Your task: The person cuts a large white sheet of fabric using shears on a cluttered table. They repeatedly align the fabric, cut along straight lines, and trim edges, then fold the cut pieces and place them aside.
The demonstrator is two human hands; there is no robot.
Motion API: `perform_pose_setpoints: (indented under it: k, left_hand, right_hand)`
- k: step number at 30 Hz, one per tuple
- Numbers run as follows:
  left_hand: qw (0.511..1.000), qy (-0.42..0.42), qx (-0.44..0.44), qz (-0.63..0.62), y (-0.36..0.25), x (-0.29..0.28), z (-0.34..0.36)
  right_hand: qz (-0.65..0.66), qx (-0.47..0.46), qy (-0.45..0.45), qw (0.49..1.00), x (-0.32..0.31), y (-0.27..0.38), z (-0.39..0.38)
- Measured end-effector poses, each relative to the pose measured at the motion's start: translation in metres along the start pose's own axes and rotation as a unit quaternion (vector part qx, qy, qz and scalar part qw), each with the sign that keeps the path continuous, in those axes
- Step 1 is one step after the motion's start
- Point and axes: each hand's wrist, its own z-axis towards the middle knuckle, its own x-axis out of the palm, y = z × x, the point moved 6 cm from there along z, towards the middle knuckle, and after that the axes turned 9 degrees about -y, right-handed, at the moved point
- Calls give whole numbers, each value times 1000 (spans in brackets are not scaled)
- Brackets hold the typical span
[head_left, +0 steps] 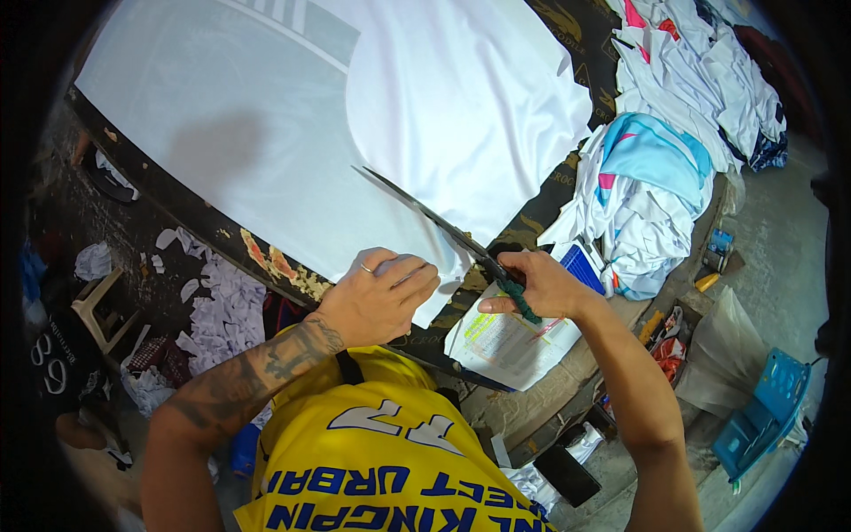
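Note:
A large sheet of thin white fabric (266, 115) lies over the dark table, with a brighter white piece (443, 97) on its right part. My right hand (536, 284) grips long dark scissors (434, 215) by handles wrapped in green. Their blades reach up and left along the curved edge between the two whites, tips only slightly apart. Near the table's front edge, my left hand (381, 297), with a ring on one finger, curls its fingers onto the fabric close to the scissors. Its fingertips are partly hidden.
Heaped white garments (656, 195), some light blue and pink, lie at the right. Under my right wrist sits a printed paper sheet (514, 341). White scraps (222, 301) cover the floor at left; a blue plastic chair (762, 417) stands at lower right. A phone-like dark slab (567, 474) is below.

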Motion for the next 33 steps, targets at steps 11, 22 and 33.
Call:
perform_pose_setpoints:
  k: [11,22,33]
  left_hand:
    - [999,4,-14,-46,3,-1,1]
    - [965,82,-147,-200,102,-117,-26]
    - [924,234,-42,-299,156,-119,-38]
  right_hand:
    - [46,42,-22,998,11,18,5]
    - [164,121,-91,975,75,84,0]
    - [379,203,-182,884,109,180,29]
